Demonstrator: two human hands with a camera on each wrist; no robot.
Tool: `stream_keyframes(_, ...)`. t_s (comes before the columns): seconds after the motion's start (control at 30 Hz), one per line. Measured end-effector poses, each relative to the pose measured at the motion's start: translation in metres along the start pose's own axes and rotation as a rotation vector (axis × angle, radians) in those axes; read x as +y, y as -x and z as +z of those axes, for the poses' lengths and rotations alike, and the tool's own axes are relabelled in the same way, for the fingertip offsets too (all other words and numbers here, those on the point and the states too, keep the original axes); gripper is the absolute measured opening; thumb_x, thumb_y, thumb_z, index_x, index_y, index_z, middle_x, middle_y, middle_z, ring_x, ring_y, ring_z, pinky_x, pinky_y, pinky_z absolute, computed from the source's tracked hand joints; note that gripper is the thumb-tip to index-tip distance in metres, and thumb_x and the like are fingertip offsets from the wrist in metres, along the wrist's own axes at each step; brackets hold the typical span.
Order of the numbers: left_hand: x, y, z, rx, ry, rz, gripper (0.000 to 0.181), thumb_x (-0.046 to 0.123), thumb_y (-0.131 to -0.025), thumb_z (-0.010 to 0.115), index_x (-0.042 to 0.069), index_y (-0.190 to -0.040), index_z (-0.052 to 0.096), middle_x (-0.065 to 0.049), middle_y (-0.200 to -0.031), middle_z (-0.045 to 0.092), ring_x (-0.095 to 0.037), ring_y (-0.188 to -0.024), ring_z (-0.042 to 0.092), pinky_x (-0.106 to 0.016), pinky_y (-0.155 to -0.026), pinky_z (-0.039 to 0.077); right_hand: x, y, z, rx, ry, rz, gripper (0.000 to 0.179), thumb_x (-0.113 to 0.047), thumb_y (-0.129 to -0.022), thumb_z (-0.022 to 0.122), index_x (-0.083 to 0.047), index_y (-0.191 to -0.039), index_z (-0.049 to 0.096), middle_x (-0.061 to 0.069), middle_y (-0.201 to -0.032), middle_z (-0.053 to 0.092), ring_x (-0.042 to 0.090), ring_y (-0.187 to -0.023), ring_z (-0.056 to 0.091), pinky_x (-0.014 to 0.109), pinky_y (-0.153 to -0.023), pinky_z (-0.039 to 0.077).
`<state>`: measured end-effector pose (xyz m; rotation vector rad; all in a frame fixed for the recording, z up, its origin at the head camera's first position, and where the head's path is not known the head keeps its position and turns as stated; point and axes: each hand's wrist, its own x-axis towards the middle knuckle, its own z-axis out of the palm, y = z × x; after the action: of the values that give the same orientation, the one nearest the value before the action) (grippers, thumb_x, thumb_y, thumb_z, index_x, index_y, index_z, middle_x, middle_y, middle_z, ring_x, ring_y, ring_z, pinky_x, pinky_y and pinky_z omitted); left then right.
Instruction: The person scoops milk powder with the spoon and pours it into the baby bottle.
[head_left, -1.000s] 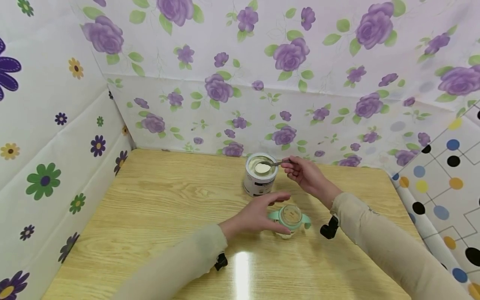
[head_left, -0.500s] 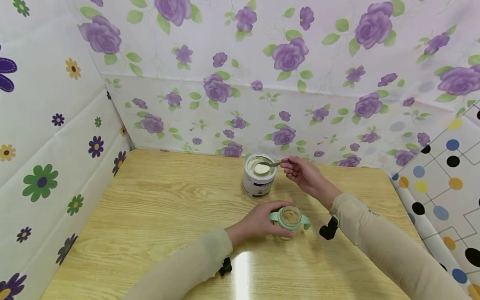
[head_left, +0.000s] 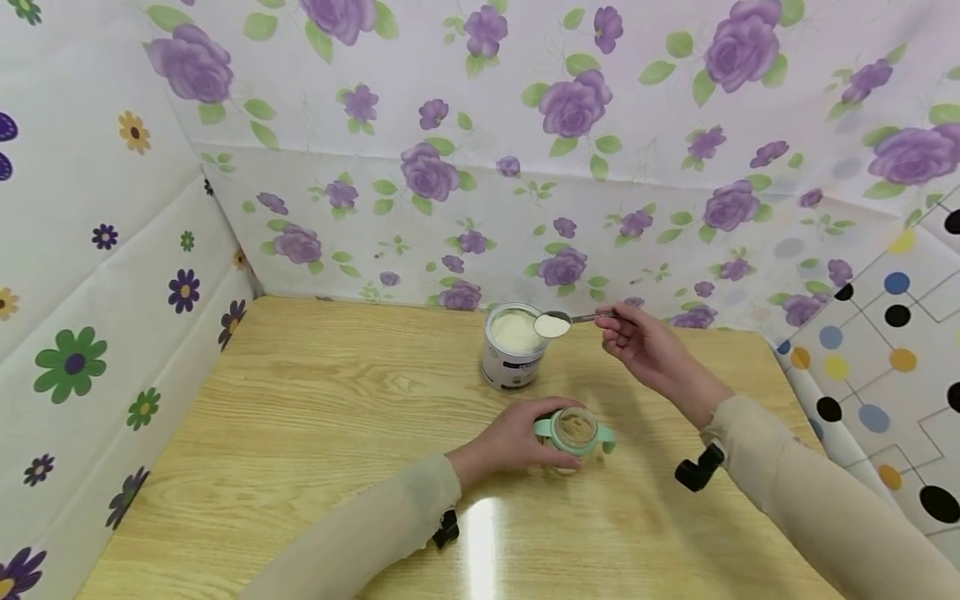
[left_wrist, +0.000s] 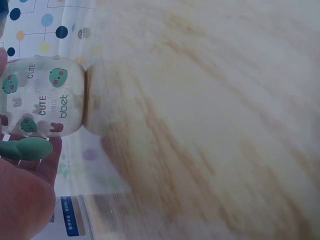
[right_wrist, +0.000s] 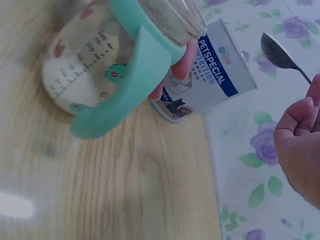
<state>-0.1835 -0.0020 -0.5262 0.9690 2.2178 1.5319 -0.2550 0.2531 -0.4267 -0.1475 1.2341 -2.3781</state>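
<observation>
In the head view my left hand [head_left: 513, 437] grips a clear baby bottle [head_left: 577, 427] with a mint-green collar and two handles. It stands upright, its top uncapped. The right wrist view shows white powder low inside the bottle [right_wrist: 82, 80], beside a measuring scale. My right hand [head_left: 651, 354] pinches a metal spoon [head_left: 553, 325] by its handle. White powder fills the spoon's bowl, which is over the right rim of an open powder tin [head_left: 511, 367]. Pale powder shows inside this tin, behind the bottle.
The wooden table [head_left: 337, 400] meets a flower-printed cloth wall [head_left: 375, 225] close behind the tin. A flowered cloth [head_left: 112, 333] borders the left side, a dotted cloth [head_left: 885, 392] the right. Black wrist cameras [head_left: 699, 468] sit under both sleeves.
My left hand has closed round the bottle. My right hand has lifted the loaded spoon from inside the tin and moved it right, to the rim.
</observation>
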Motion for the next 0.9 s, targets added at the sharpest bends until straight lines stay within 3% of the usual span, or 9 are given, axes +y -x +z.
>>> stream_keyframes(0.27, 0.0, 0.0, -0.001, 0.011, 0.007, -0.029, 0.076, 0.034, -0.079, 0.098, 0.027, -0.147, 0.064, 0.004, -0.137, 0.071, -0.01, -0.124, 0.066, -0.027, -0.106, 0.051, -0.005, 0.044, -0.009, -0.046, -0.081, 0.023, 0.045, -0.019, -0.119, 0.035, 0.001, -0.116, 0.075, 0.01, -0.1, 0.08, 0.016, -0.087, 0.073, 0.029, -0.085, 0.059)
stream_keyframes(0.5, -0.001, -0.001, 0.001, 0.002, -0.011, -0.034, 0.075, 0.037, -0.08, 0.098, 0.028, -0.146, 0.064, 0.007, -0.138, 0.07, -0.01, -0.126, 0.065, -0.028, -0.108, 0.05, 0.006, 0.078, -0.015, -0.081, -0.105, 0.066, 0.05, -0.02, -0.12, 0.029, 0.001, -0.119, 0.075, 0.009, -0.103, 0.08, 0.016, -0.092, 0.074, 0.03, -0.088, 0.059)
stream_keyframes(0.7, 0.0, -0.001, 0.001, 0.008, -0.055, -0.04, 0.073, 0.04, -0.08, 0.097, 0.024, -0.143, 0.065, 0.006, -0.132, 0.072, -0.009, -0.119, 0.067, -0.027, -0.104, 0.053, 0.018, 0.094, -0.018, -0.071, -0.058, 0.106, 0.049, -0.019, -0.12, 0.03, -0.001, -0.119, 0.076, 0.007, -0.102, 0.081, 0.014, -0.092, 0.074, 0.028, -0.089, 0.06)
stream_keyframes(0.9, 0.0, -0.002, 0.001, 0.011, -0.036, -0.041, 0.078, 0.037, -0.079, 0.098, 0.024, -0.148, 0.063, 0.011, -0.137, 0.069, -0.004, -0.122, 0.064, -0.027, -0.107, 0.052, 0.024, 0.1, -0.021, -0.04, 0.047, 0.109, 0.047, -0.017, -0.12, 0.031, -0.004, -0.118, 0.076, 0.004, -0.1, 0.081, 0.011, -0.09, 0.073, 0.026, -0.088, 0.06)
